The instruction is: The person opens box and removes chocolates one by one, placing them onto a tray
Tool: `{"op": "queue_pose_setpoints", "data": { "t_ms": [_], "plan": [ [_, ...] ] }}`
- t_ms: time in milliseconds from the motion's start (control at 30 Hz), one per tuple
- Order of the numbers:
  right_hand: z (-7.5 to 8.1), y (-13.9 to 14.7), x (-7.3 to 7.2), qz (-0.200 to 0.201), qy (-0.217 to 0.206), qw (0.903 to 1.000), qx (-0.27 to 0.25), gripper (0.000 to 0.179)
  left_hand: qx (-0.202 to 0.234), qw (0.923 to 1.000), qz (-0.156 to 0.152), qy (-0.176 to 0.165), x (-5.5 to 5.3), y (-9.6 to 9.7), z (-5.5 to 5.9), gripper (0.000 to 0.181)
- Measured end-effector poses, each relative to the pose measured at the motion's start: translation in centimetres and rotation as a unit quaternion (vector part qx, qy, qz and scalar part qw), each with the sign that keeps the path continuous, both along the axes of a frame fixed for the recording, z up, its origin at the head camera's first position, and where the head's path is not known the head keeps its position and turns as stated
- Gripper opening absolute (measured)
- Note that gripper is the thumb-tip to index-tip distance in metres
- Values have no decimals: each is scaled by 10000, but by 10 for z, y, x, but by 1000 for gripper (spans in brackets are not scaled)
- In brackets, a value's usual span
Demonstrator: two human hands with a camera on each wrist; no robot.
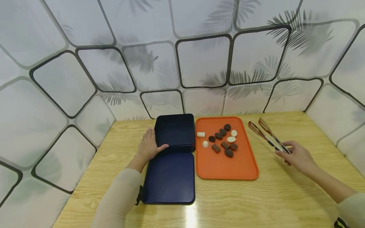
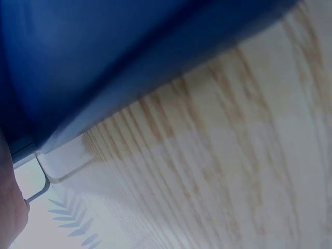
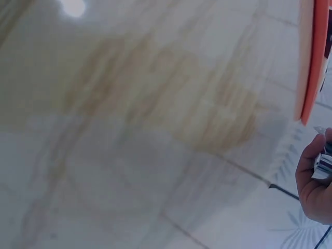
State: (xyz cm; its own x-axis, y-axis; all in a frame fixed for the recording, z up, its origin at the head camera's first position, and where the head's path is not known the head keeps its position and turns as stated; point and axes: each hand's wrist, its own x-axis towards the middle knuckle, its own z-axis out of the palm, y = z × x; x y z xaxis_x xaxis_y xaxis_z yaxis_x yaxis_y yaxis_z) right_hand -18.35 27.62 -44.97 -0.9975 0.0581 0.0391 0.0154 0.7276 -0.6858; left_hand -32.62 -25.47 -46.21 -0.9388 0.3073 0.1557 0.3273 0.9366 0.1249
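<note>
A dark navy box (image 1: 175,129) stands open at the back of the table. Along its left side lies my left hand (image 1: 147,146), fingers straight against the wall and thumb stretched over the front edge. The flat navy lid (image 1: 169,179) lies directly in front of the box. My right hand (image 1: 297,155) grips a pair of tongs (image 1: 265,137) with copper-coloured slotted heads, which are spread apart, hold nothing and point towards the back. Left of the tongs is an orange tray (image 1: 225,169) bearing several dark, brown and white chocolates (image 1: 216,148). In the right wrist view, fingers (image 3: 311,155) curl round the silvery handle.
The box and tray stand side by side on a wood-grain table (image 1: 285,193). A patterned wall covering (image 1: 202,63) rises behind the table and at both sides. In the left wrist view the blue side (image 2: 104,52) fills the top, above the wood grain.
</note>
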Motion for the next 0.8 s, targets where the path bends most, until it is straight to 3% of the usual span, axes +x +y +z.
{"op": "queue_pose_setpoints", "data": {
  "t_ms": [400,567,800],
  "plan": [
    [-15,46,-5,-475,-153,9965,665,68,-44,10000,19,-58,1,3,0,109],
    [-17,52,-5,-559,-300,9962,594,72,16,10000,-9,-90,0,3,-1,114],
    [-14,50,-10,-707,-80,9898,1233,63,95,9999,-6,-41,1,0,0,122]
  ]
}}
